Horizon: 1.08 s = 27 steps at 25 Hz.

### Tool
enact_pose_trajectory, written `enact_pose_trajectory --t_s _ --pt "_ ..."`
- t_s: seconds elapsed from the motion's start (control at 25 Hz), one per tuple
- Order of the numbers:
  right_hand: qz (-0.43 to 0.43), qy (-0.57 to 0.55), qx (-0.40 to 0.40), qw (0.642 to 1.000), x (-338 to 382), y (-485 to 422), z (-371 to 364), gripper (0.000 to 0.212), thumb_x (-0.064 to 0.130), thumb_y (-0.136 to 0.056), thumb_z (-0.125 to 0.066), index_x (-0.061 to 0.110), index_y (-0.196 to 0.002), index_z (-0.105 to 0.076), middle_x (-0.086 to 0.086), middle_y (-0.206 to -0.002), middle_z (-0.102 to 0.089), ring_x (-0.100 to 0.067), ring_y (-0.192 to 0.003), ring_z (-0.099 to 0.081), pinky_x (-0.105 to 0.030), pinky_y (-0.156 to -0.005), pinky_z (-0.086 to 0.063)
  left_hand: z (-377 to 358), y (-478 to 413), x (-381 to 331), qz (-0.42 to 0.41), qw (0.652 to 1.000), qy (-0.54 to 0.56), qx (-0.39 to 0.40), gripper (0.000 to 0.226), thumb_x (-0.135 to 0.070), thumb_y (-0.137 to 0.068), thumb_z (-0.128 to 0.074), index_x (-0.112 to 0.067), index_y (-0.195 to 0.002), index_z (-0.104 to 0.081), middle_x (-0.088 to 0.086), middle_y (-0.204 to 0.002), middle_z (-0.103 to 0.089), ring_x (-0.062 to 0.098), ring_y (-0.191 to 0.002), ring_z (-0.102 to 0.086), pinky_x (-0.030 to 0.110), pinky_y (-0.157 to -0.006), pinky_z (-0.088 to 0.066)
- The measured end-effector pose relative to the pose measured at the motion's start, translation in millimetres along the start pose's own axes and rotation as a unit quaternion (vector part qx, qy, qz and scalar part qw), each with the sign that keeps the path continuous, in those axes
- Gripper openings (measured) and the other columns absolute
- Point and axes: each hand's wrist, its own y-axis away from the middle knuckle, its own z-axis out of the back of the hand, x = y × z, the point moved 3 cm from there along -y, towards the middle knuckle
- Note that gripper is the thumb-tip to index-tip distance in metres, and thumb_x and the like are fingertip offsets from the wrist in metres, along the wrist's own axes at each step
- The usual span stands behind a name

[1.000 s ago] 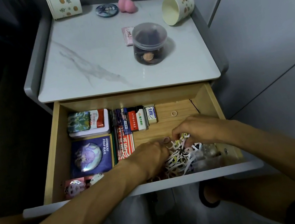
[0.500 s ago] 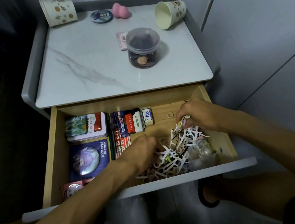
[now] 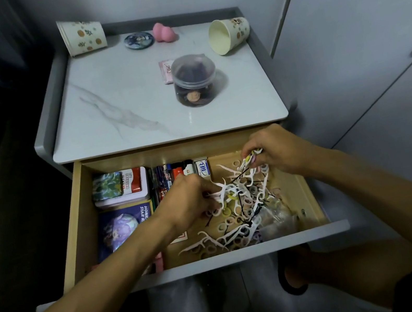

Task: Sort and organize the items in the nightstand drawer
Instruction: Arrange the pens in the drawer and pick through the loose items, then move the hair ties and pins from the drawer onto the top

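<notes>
The nightstand drawer (image 3: 74,228) stands pulled out below the marble top. A tangled pile of white floss picks, small hair ties and black hairpins (image 3: 242,210) fills its right half. My left hand (image 3: 188,203) is curled at the pile's left edge, pinching a white floss pick. My right hand (image 3: 273,152) hovers over the far right of the drawer, pinching a small bunch of hair ties and picks lifted from the pile. Tins (image 3: 121,187), a blue badge card (image 3: 123,225), pens and small boxes (image 3: 175,175) line the left half.
On the marble top (image 3: 119,110) stand a lidded clear jar (image 3: 194,80), a pink packet (image 3: 166,70), an upside-down paper cup (image 3: 82,36), a tipped paper cup (image 3: 229,35), a round badge (image 3: 139,40) and a pink sponge (image 3: 163,31). A grey wall panel rises at right.
My right hand has risen from the pile toward the drawer's far right with a small bunch pinched. The pile has spread out. My left hand stays at the pile's left edge.
</notes>
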Motion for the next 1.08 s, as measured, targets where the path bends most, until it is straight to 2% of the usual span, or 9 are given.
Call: enact_pose_trajectory --t_s 0.12,0.2,0.36,0.48,0.56,0.72,0.8,0.92,1.08 --pt "-0.007 -0.011 -0.005 1.0 5.4 -0.4 8.5 0.022 0.003 -0.08 -0.076 0.007 -0.101 -0.076 -0.005 -0.093 -0.072 -0.007 -0.079 -0.059 -0.02 -0.076 -0.045 9.6 3.4 -3.5 0.018 0.998 0.052 -0.013 0.011 0.0 -0.081 -0.075 -0.01 -0.081 -0.077 -0.005 -0.071 -0.072 0.008 -0.06 -0.07 0.026 -0.064 -0.06" --pt "-0.009 -0.013 0.001 1.0 9.0 -1.3 13.3 0.02 0.003 -0.079 -0.077 0.008 -0.098 -0.076 -0.004 -0.091 -0.072 -0.007 -0.078 -0.06 -0.02 -0.076 -0.046 14.8 5.0 -1.8 0.031 0.996 0.077 -0.026 0.01 0.002 -0.08 -0.075 -0.007 -0.081 -0.077 -0.003 -0.068 -0.072 0.013 -0.058 -0.071 0.03 -0.062 -0.061" --pt "-0.009 -0.003 0.007 1.0 18.3 -2.6 17.5 0.02 0.005 -0.078 -0.079 0.01 -0.097 -0.077 -0.002 -0.089 -0.072 -0.006 -0.078 -0.061 -0.016 -0.074 -0.043 24.7 9.6 -0.8 0.05 0.991 0.115 -0.044 0.008 0.003 -0.079 -0.076 -0.005 -0.081 -0.077 -0.011 -0.061 -0.07 0.022 -0.062 -0.072 0.035 -0.063 -0.062" --pt "-0.016 -0.012 -0.01 1.0 26.2 -4.6 28.1 0.02 0.009 -0.077 -0.08 0.014 -0.097 -0.077 0.003 -0.086 -0.071 -0.003 -0.077 -0.06 -0.008 -0.069 -0.039 39.2 15.2 -4.5 0.048 0.988 0.14 -0.048 0.01 0.002 -0.078 -0.076 -0.005 -0.072 -0.075 0.002 -0.063 -0.072 0.024 -0.064 -0.073 0.033 -0.063 -0.061" --pt "-0.016 -0.023 -0.025 0.999 34.7 -8.2 39.4 0.021 0.011 -0.077 -0.081 0.018 -0.096 -0.077 0.003 -0.087 -0.072 -0.002 -0.076 -0.059 -0.008 -0.067 -0.038 54.1 21.2 -6.9 0.042 0.986 0.152 -0.059 0.002 0.001 -0.079 -0.076 0.001 -0.078 -0.074 0.013 -0.07 -0.073 0.026 -0.067 -0.073 0.031 -0.063 -0.06" --pt "0.0 -0.041 -0.048 0.998 71.4 -28.6 65.4 0.024 0.006 -0.08 -0.078 0.016 -0.102 -0.076 0.007 -0.085 -0.068 0.006 -0.07 -0.059 -0.002 -0.062 -0.04 98.1 36.0 -2.5 0.06 0.974 0.198 -0.096 0.005 -0.002 -0.078 -0.076 -0.006 -0.078 -0.077 0.011 -0.074 -0.074 0.023 -0.069 -0.072 0.034 -0.068 -0.061" --pt "0.032 -0.036 -0.059 0.997 97.5 -47.4 79.6 0.024 0.006 -0.081 -0.077 0.014 -0.103 -0.076 0.007 -0.085 -0.065 0.003 -0.073 -0.06 -0.009 -0.065 -0.047 122.5 40.6 4.4 0.072 0.963 0.233 -0.118 0.005 0.0 -0.078 -0.075 -0.003 -0.074 -0.075 0.016 -0.071 -0.072 0.024 -0.066 -0.07 0.031 -0.065 -0.06" --pt "0.08 0.005 -0.06 0.995 132.0 -90.8 95.6 0.018 0.002 -0.078 -0.075 0.015 -0.091 -0.076 0.004 -0.081 -0.069 -0.009 -0.076 -0.064 -0.02 -0.064 -0.05 160.5 46.2 19.7 0.092 0.942 0.275 -0.171 0.003 0.006 -0.08 -0.07 0.007 -0.082 -0.072 0.022 -0.075 -0.071 0.025 -0.065 -0.069 0.026 -0.062 -0.059" --pt "0.086 0.057 -0.001 0.995 145.0 -166.9 89.9 0.011 0.001 -0.077 -0.074 0.006 -0.087 -0.074 -0.007 -0.077 -0.072 -0.016 -0.068 -0.064 -0.029 -0.063 -0.049 199.4 38.2 54.1 0.146 0.916 0.303 -0.22 0.008 0.005 -0.081 -0.07 0.007 -0.088 -0.071 0.026 -0.082 -0.07 0.025 -0.063 -0.071 0.024 -0.059 -0.059"
